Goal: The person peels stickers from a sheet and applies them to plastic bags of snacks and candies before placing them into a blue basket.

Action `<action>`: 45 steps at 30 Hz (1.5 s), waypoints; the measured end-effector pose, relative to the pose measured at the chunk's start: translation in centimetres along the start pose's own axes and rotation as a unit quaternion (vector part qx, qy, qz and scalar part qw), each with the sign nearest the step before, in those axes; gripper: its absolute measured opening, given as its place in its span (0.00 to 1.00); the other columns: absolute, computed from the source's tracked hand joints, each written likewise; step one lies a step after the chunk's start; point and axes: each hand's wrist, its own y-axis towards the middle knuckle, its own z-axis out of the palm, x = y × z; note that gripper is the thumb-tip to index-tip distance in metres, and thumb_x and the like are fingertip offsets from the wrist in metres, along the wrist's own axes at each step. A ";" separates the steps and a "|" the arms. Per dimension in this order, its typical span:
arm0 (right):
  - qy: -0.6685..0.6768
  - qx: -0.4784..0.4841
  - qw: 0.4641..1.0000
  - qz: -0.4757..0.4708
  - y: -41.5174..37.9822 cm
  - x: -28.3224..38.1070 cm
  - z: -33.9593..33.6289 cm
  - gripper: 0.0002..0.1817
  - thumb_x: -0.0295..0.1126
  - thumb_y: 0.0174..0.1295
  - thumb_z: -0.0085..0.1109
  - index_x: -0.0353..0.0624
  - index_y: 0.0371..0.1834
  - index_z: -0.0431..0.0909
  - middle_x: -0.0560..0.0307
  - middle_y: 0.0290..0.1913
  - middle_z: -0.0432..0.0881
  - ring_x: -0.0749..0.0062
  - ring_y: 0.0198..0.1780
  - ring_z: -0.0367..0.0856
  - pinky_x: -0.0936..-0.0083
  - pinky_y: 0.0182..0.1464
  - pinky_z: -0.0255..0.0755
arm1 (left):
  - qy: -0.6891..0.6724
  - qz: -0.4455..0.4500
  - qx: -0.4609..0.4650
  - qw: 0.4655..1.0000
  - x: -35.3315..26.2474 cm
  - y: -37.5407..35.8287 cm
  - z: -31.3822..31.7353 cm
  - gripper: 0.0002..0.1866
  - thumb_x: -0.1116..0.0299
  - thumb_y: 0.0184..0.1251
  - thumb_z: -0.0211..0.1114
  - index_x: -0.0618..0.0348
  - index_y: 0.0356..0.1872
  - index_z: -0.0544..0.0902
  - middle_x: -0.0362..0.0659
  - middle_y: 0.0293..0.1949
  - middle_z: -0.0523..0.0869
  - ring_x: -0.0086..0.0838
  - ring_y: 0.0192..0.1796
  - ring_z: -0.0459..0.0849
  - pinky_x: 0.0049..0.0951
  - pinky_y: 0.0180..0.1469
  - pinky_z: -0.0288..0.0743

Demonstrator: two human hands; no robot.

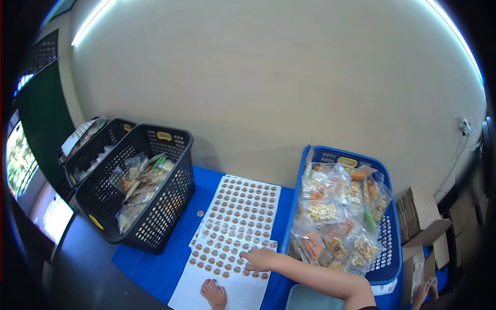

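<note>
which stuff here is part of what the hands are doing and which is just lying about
In use:
- right hand, fingers on the sticker sheets
- left hand, resting on the bottom sheet
- blue basket of snack packets
- black basket of packets

Lying about:
- second black basket
- cardboard boxes
- loose sticker on the blue cloth

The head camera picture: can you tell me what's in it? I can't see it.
Two hands rest on sheets of round stickers on a blue table: the right hand touches the stickers and the left hand presses the sheet's bare lower part. A blue basket of snack bags stands on the right, black baskets on the left.
</note>
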 end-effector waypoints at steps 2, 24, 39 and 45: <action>-0.034 -0.087 0.995 -0.022 0.4 -0.4 0.4 0.23 0.42 0.52 0.52 0.42 0.49 0.65 0.45 0.40 0.76 0.56 0.40 0.76 0.62 0.39 0.69 | 0.006 -0.010 0.008 1.000 1.6 0.0 1.6 0.15 0.71 0.45 0.52 0.59 0.38 0.71 0.49 0.45 0.66 0.40 0.54 0.60 0.42 0.56 0.50; -0.034 -0.115 0.989 -0.090 -0.8 2.3 -1.5 0.18 0.39 0.56 0.47 0.41 0.13 0.74 0.52 0.15 0.75 0.57 0.18 0.75 0.64 0.25 0.71 | 0.017 -0.022 0.046 0.999 0.5 1.0 0.2 0.16 0.68 0.46 0.52 0.56 0.40 0.72 0.48 0.46 0.65 0.40 0.53 0.59 0.42 0.55 0.49; -0.108 -0.573 0.791 0.182 -0.6 1.8 -5.2 0.11 0.25 0.44 0.56 0.40 0.33 0.70 0.51 0.40 0.69 0.61 0.46 0.66 0.69 0.45 0.57 | -0.103 0.002 0.071 0.992 4.2 0.5 0.6 0.16 0.70 0.46 0.56 0.56 0.40 0.72 0.48 0.46 0.65 0.41 0.53 0.59 0.42 0.55 0.48; -0.019 -0.576 0.747 0.331 0.1 -0.8 -3.2 0.30 0.29 0.41 0.58 0.39 0.51 0.59 0.38 0.52 0.55 0.45 0.55 0.55 0.60 0.59 0.49 | -0.414 0.044 0.421 0.806 10.5 9.2 -6.2 0.15 0.66 0.58 0.57 0.57 0.47 0.72 0.47 0.46 0.71 0.30 0.45 0.75 0.26 0.46 0.71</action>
